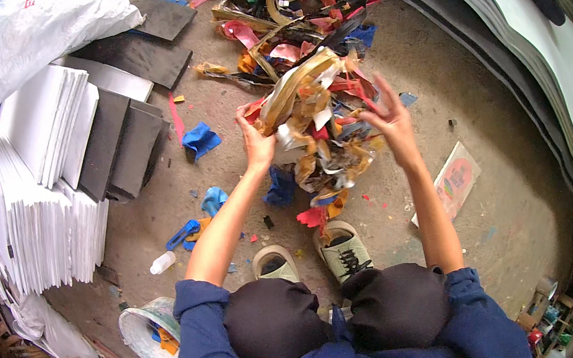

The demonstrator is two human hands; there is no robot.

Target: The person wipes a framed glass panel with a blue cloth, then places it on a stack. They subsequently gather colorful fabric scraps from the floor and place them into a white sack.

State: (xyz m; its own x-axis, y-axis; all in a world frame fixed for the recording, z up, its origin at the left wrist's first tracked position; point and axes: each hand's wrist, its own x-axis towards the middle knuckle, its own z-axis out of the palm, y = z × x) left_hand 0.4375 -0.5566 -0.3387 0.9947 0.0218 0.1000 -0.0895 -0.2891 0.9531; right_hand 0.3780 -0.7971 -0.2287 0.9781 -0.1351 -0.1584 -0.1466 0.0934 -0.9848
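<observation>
A tangled bundle of crumpled scraps (311, 99), mostly brown and tan with red and white pieces, is held up over the floor in front of me. My left hand (258, 140) grips its left side, the fingers partly hidden behind the bundle. At the bundle's right edge, my right hand (392, 123) has its fingers spread and slightly blurred, with nothing visibly held. Strips hang from the bundle toward my shoes (345, 256). Beyond it lies a loose heap of colourful scraps (284, 50), some red, green and blue.
Stacked white sheets (50, 218) and black sheets (122, 149) stand at left, below a white sack (43, 38). Large layered sheets (501, 14) curve along the right. A bucket (138, 336), small bottle (162, 263), blue scraps (201, 140) and printed board (455, 179) are on the floor.
</observation>
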